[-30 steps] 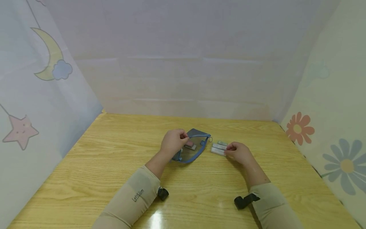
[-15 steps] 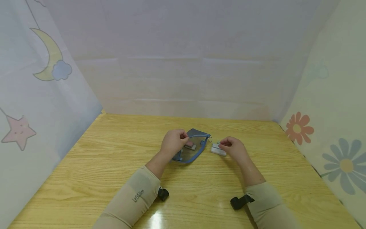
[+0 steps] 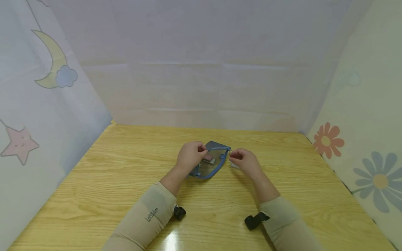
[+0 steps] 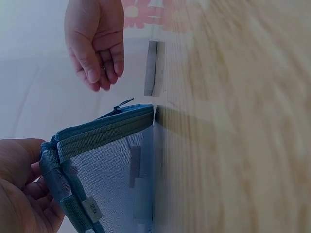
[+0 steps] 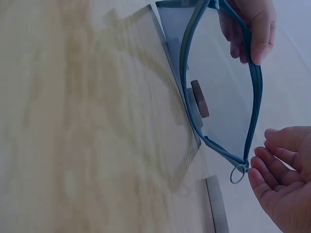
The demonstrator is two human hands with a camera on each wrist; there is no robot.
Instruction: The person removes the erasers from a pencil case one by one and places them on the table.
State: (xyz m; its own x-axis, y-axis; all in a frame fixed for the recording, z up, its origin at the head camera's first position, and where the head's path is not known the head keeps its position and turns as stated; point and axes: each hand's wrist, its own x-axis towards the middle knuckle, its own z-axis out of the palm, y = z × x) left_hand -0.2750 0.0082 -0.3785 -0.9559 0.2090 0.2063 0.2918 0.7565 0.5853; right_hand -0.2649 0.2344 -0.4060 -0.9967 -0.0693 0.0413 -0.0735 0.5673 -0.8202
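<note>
A blue-edged mesh zipper pouch [image 3: 216, 171] stands on the table with its mouth spread wide. My left hand [image 3: 193, 153] pinches its edge between thumb and fingers. Inside lie a reddish-brown block [image 5: 199, 98] and a pale block [image 3: 209, 162] under it. A metal ring [image 5: 231, 175] hangs at the pouch's right corner. Close beside that corner is my right hand [image 3: 246, 162], its fingers loosely bent and nothing showing between them. Beneath it, a pale flat block [image 3: 234, 166] rests on the table, partly covered by the hand in the head view.
The wooden table [image 3: 141, 153] is bounded by a pale sheet at the back and patterned sheets at both sides. A black wrist camera [image 3: 179, 213] is strapped by the left sleeve, and another camera [image 3: 252, 222] by the right one.
My right hand has moved left from the pale blocks beside the pouch to its ring corner. It now hides most of those blocks in the head view. The left hand and pouch stay put.
</note>
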